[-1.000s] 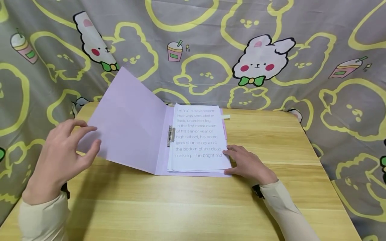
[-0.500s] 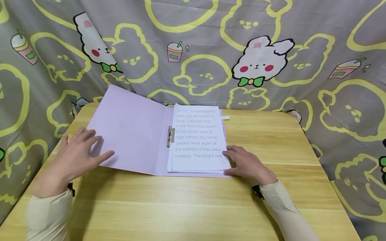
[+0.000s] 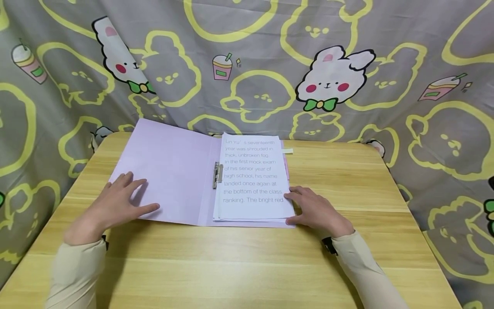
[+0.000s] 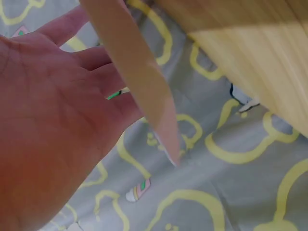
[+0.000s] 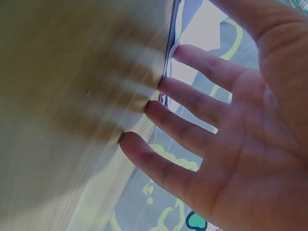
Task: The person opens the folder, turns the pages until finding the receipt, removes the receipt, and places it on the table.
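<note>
A lilac folder (image 3: 170, 171) lies opened out on the wooden table, its left cover tilted slightly up. Printed white sheets (image 3: 251, 210) lie on its right half, beside a metal clip (image 3: 216, 176) at the spine. My left hand (image 3: 119, 204), fingers spread, is at the cover's lower left; the left wrist view shows the cover (image 4: 139, 77) edge-on across its fingers. At the lower right corner of the sheets rests my right hand (image 3: 316, 210). In the right wrist view its extended fingertips (image 5: 132, 142) touch down on the table and along the folder's edge.
The wooden table (image 3: 239, 266) stretches in front of the folder and to both sides. A pale tab (image 3: 287, 151) sticks out at the folder's right. Behind the table hangs a grey patterned curtain (image 3: 266, 56).
The left cover has come down from steeply raised to nearly flat. My left hand has moved right and lower with it. My right hand has stayed in place.
</note>
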Tool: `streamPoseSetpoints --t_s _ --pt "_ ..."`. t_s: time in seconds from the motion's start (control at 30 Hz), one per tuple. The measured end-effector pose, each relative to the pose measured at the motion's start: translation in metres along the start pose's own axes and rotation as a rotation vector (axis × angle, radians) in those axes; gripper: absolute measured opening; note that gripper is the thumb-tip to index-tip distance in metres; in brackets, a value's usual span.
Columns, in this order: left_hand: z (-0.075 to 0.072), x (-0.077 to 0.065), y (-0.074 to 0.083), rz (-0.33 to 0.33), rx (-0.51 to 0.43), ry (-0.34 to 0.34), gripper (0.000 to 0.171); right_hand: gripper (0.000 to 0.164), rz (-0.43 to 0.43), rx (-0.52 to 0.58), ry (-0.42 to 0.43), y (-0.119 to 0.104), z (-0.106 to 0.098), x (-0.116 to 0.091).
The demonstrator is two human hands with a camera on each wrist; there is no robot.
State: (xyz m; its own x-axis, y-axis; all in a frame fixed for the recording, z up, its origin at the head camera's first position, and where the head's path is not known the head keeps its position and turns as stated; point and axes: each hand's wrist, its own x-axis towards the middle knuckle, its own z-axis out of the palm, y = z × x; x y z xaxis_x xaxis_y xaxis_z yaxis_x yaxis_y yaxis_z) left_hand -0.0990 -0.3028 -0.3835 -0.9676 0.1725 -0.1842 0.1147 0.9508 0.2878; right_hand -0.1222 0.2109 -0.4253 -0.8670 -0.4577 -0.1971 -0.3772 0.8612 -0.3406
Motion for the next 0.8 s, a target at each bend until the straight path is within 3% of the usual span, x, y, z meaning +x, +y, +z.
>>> streamPoseSetpoints --t_s 0.47,0.8 --pt "0.032 0.011 0.028 0.078 0.009 -0.051 0.103 0.076 -0.008 0.018 0.016 0.002 0.001 0.002" --pt "0.04 0.014 0.034 0.08 0.025 -0.036 0.101 0.083 -0.003 0.013 0.008 0.003 0.001 0.0"
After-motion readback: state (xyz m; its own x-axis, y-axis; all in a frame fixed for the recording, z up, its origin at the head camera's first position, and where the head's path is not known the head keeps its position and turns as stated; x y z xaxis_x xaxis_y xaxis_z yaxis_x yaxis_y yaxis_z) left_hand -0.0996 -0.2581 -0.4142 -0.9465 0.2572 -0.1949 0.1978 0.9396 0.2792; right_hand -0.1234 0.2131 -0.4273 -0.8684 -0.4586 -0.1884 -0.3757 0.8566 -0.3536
